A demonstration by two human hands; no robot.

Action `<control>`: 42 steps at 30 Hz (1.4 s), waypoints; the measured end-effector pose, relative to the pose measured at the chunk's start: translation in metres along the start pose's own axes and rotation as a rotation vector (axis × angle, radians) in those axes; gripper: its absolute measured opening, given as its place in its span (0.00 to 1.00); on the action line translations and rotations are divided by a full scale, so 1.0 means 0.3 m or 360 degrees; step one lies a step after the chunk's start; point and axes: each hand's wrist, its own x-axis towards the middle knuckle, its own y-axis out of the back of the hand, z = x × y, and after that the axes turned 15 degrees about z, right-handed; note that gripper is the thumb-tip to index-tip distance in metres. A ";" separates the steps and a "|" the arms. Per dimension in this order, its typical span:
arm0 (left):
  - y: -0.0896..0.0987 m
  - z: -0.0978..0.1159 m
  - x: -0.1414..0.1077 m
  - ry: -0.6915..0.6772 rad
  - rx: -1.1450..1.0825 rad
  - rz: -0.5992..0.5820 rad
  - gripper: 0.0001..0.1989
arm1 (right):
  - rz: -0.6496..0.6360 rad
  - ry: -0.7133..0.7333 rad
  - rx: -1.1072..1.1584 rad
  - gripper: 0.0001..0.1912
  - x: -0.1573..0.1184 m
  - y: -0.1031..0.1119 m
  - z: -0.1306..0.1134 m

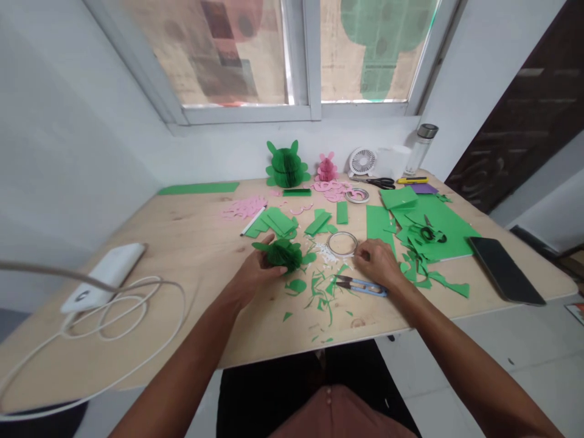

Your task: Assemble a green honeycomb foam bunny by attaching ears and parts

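Observation:
My left hand [255,267] is closed around the side of a small green folded-paper figure [283,254] with fanned layers, low over the table. My right hand [378,260] rests on the table with its fingers curled together at the right edge of a thin roll of tape [342,244]. Whatever its fingertips pinch, if anything, is hidden. Blue-handled thread snips [362,286] lie just below that hand. Green paper scraps [319,295] and small white bits [326,253] are scattered between the hands. A loose green oval [296,286] sits below the figure.
Finished green [287,167] and pink [326,168] paper figures stand by the wall, beside a small fan [362,162] and a glass bottle [420,151]. Scissors [429,233] lie on green sheets [451,234] near a phone [506,271]. A cabled power bank [104,277] is left.

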 end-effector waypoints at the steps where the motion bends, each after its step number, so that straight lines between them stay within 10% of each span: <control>1: -0.003 -0.001 -0.004 -0.0010 -0.0016 0.0021 0.47 | 0.0000 -0.0003 0.0001 0.06 0.000 0.000 0.000; 10: 0.014 -0.019 -0.062 -0.0123 0.0080 0.0120 0.29 | 0.0015 -0.0035 0.0031 0.06 0.001 0.005 0.004; 14: 0.037 -0.077 -0.149 -0.0506 0.0357 0.0875 0.23 | 0.0021 -0.0060 0.0068 0.06 0.002 0.008 0.005; 18: -0.008 -0.063 -0.241 -0.0905 0.0506 0.1180 0.18 | 0.0004 -0.0085 0.0108 0.06 0.004 0.009 0.001; 25: -0.236 0.015 -0.173 -0.0982 0.0767 0.0032 0.10 | -0.0011 -0.0115 0.0118 0.05 0.005 0.009 -0.011; 31: -0.392 -0.007 -0.031 -0.1068 0.1167 -0.0171 0.13 | 0.0022 -0.0099 0.0110 0.05 0.000 0.016 -0.018; 42: -0.449 -0.044 0.025 -0.1000 0.1345 -0.0191 0.11 | 0.0031 -0.0005 0.0013 0.05 -0.004 0.031 -0.034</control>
